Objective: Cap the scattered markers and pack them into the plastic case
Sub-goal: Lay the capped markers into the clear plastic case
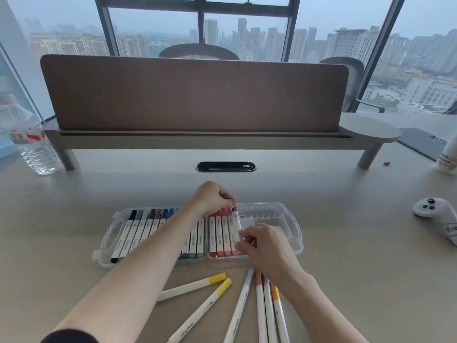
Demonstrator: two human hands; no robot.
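Hands: your left hand [214, 198] and right hand [262, 240] pinch the purple marker [236, 222] at both ends, so it slots into the case [295, 231].

water bottle [32, 142], desk divider [193, 95], perhaps game controller [435, 214]

Beige desk [346, 243] under marker case [294, 233], loose markers [195, 288], water bottle [32, 142], controller [437, 216].

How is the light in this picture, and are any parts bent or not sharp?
Head view: soft, even daylight from the hazy window, with only faint shadows on the desk. The wide lens bends the window frames and the desk edges outward. The water bottle at the left border looks smeared; print on the markers in the plastic case stays readable.
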